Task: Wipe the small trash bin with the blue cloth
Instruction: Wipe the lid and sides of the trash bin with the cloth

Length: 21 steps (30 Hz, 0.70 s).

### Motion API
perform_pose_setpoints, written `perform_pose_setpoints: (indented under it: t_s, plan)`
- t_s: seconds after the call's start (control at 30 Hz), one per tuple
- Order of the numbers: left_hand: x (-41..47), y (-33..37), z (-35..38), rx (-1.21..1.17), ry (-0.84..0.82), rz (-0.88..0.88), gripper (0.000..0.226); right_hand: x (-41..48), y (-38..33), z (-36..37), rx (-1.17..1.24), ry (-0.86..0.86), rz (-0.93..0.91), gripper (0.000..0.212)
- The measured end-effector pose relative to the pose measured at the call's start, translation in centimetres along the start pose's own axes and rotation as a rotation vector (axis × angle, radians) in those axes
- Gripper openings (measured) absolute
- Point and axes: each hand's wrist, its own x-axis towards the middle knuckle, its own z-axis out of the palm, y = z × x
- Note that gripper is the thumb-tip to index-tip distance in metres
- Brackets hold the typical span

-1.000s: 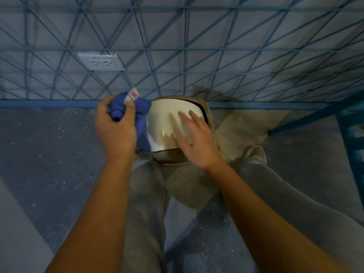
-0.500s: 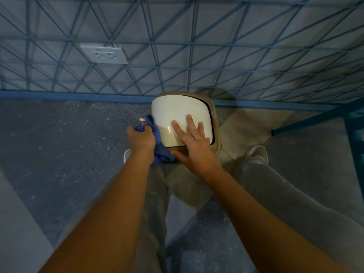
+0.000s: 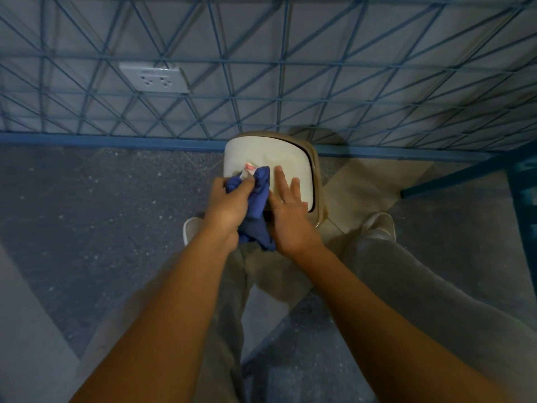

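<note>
Left hand [image 3: 229,207] gripping blue cloth [image 3: 255,199] moved onto bin lid [image 3: 261,152]; right hand [image 3: 287,210] stays flat, open.

Bin [image 3: 270,154] front hidden by hands — cloth [image 3: 255,205] tag text unreadable.

Legible text: none.

- Tag [image 3: 249,172] on the blue cloth [image 3: 255,205]: small and white with a red mark, sticking out at the top of the bunched cloth. The mark is too small and blurred to read as letters or a brand.
- Wall socket plate [image 3: 154,80]: pale, mounted behind the blue grid. A faint line of marking runs above the pin holes, but it cannot be read.
- Small trash bin [image 3: 270,154]: the cream lid shows no lettering, label or number on its visible part.
</note>
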Motion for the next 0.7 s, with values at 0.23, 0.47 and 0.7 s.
perform_pose_setpoints:
  t_s: [0.23,0.47,0.7]
  plan:
    - [-3.2,-1.7,-1.9,-0.422,-0.09,-0.2,0.035,0.1,1.3,-4.4,0.025,0.111,-0.006,0.073]
    - [-4.6,-4.6,1.6,-0.417,-0.28,-0.454,0.033,7.3,1.3,-9.1,0.01,0.17,0.006,0.058]
    - [-2.7,-6.0,2.1,-0.259,-0.22,-0.268,0.042,9.7,2.0,-8.8,0.035,-0.037,-0.002,0.055]
